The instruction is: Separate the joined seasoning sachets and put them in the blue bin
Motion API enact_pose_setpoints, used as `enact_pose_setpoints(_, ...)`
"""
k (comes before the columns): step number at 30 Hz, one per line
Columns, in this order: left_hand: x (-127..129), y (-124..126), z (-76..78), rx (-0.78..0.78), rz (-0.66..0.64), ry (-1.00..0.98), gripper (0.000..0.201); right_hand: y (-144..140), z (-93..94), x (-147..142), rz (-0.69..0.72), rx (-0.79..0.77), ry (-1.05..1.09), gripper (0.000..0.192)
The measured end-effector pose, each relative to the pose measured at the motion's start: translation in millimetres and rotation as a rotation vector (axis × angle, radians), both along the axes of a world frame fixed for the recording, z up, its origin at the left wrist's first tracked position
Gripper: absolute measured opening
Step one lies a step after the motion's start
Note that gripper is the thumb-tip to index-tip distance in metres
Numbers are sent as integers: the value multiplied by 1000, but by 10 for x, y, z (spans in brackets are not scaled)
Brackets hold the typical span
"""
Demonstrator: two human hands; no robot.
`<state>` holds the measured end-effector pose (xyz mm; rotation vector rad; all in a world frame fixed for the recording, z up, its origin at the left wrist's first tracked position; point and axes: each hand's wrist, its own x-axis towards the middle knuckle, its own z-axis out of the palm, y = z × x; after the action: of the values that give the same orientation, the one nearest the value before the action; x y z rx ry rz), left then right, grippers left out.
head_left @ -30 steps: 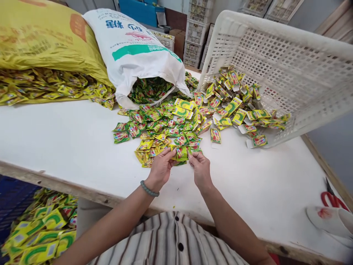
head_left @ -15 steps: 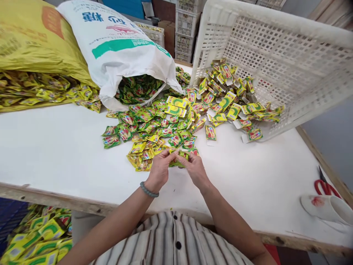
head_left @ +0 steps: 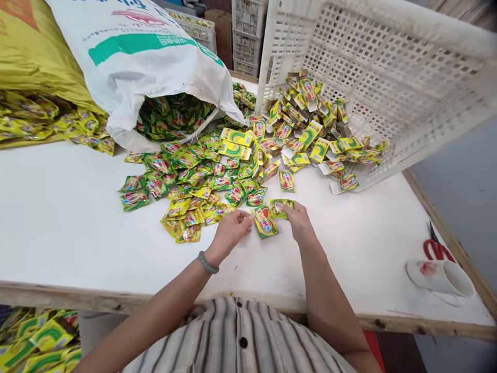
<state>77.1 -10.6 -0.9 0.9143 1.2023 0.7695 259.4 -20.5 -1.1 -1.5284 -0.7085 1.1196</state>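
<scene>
Just below the middle of the frame, a flat yellow-and-green printed packet (head_left: 265, 223) lies between the two hands over the white table (head_left: 349, 254), its long axis running from upper left to lower right, steeper than level. The left hand (head_left: 230, 232) is the nearer one: its thumb and fingers are drawn together right at the packet's left edge, though whether that grip pinches the edge or stops just beside it cannot be told. The right hand (head_left: 302, 220) has its grip closed on the right end of a green-and-yellow sachet (head_left: 280, 208), which lies roughly level, its left end close by the packet's upper right corner. Up and left of the packet spread green sachets (head_left: 186, 158) with yellow sachets (head_left: 190, 217) below them; toward the upper right, small cartons (head_left: 319, 150) spill from a tipped white crate (head_left: 392, 67).
</scene>
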Motion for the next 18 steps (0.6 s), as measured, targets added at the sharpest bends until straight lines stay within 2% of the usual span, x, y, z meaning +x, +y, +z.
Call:
enact_pose_setpoints(3, -26, -20, -178, 52, -20, 13, 28, 16, -91, 53, 86, -157, 82, 32)
enact_pose_setpoints(5, -48, -19, -222, 80, 9, -2, 30, 9, -87, 3, 136, -166, 141, 34)
enact_pose_setpoints(9, -85, -20, -145, 87, 36, 0, 44, -21, 40, -142, 162, -64, 243, 36)
enact_pose_setpoints(13, -103, -38, -45, 25, 18, -98, 60, -55, 148, -223, 280, -8, 338, 33)
enact_pose_setpoints(18, -117, -41, -2, 6, 19, -290, 46, -71, 147, -238, 304, 11, 416, 33)
